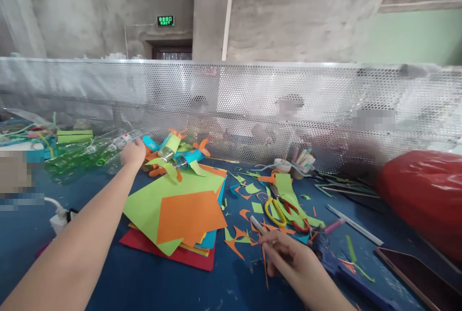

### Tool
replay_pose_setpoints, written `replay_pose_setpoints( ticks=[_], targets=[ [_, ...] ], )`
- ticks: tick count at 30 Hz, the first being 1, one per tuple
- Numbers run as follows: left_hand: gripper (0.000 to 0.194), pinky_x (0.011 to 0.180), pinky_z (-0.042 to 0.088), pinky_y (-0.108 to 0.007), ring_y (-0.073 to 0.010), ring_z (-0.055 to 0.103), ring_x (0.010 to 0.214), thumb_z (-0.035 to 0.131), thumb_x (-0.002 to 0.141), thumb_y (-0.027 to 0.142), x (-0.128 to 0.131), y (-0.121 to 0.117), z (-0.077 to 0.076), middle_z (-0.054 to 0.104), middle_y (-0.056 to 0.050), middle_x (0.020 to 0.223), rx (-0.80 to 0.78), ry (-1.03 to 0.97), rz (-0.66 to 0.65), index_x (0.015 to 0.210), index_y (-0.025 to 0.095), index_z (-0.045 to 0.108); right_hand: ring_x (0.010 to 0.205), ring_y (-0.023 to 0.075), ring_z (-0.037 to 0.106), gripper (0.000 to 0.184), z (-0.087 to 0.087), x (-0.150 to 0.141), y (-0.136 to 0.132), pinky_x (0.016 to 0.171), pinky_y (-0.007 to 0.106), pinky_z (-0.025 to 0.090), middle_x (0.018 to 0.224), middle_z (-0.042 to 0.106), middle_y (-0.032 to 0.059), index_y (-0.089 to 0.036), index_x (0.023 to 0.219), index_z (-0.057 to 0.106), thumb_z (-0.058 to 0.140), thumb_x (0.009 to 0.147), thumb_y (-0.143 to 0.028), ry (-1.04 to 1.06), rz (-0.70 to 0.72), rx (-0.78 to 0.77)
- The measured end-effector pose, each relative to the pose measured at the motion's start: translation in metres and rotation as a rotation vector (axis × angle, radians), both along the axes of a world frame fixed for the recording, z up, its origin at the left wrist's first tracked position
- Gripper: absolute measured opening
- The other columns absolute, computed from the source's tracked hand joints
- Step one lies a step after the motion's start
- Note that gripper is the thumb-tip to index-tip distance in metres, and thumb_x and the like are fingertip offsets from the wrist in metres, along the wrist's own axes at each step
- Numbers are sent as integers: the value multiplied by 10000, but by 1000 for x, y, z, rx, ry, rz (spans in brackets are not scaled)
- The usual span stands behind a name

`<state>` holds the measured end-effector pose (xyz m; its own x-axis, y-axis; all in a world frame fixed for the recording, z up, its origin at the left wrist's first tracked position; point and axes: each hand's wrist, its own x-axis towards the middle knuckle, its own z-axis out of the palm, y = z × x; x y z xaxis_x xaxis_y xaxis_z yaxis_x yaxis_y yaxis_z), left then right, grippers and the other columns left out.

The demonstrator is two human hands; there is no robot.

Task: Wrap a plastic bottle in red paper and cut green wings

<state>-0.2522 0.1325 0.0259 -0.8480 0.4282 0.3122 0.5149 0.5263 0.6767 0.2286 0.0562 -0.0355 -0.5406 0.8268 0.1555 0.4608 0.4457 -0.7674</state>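
Looks partway along, with paper-trimmed bottles seemingly done and bare bottles left near the table's far edge, a curled left hand between them, hold impossible to tell, and a nearly closed right hand pinching a white pen-like stick nearer the front edge.

the left forearm is bare and slim, broad at the near left and tapering to a narrow wrist and a bare left hand. the right hand, nearer, is also bare, with slender fingers and a smooth, uncovered forearm.
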Motion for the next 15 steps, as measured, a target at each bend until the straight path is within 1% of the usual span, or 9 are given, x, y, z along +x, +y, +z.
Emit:
replay_pose_setpoints(
  ticks=[4,7,10,15],
  targets=[
    [356,857,511,-456,-244,590,1036,579,900,332,-20,-19,-13,562,-101,1225,-62,-45,187,1211,163,538,550,165,622,288,-3,-2,1,574,252,467,557,626,-14,-223,883,519,393,905,-481,4,27,-25],
    [382,855,513,-458,-248,585,1044,590,893,332,-27,-25,-20,547,-106,1248,-89,-48,242,1232,169,523,542,166,620,279,-1,-3,0,563,253,469,546,623,-15,-225,886,528,397,900,-470,-6,29,-8],
    [393,865,507,-466,-254,578,1058,585,895,333,-29,-22,-20,538,-108,1262,-102,-5,217,1247,173,512,539,167,618,284,0,-3,-1,557,253,467,542,625,-12,-222,889,535,395,897,-468,-15,18,4],
    [373,876,500,-471,-251,580,1058,573,903,330,-29,-12,-14,551,-104,1245,-128,60,69,1236,169,522,527,160,621,300,0,-1,-1,553,245,468,553,625,-7,-206,879,529,392,899,-473,9,4,-32]
  ],
)
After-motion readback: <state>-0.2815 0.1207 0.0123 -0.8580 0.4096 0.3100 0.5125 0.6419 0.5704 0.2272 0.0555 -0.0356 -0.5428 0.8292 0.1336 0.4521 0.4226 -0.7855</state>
